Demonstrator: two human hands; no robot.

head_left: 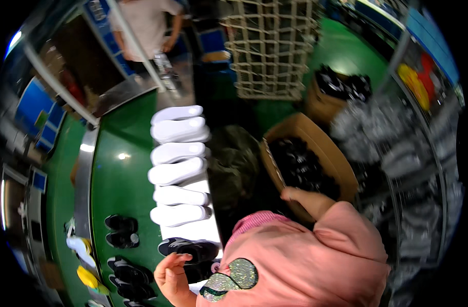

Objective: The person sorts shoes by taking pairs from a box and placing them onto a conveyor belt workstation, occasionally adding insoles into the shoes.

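Note:
My left hand (173, 278) is beside a black shoe (190, 249) at the near end of a narrow white bench. Its fingers are loosely bent and apart, and nothing shows in them. Beyond the shoe, white shoe soles (180, 170) lie crosswise in pairs along the bench (185, 229). My right hand (294, 195) grips the near rim of an open cardboard box (341, 169), its fingers partly hidden. Dark, shiny pieces (301, 165) fill the box; blur hides their kind.
Black shoes (129, 273) stand in pairs to the left, near a metal rail (85, 174). Ahead are a large rope-mesh cage (270, 51) and another person (147, 30). Clear plastic bags (364, 128) and a second filled box (323, 97) crowd the right, next to metal shelving (426, 128).

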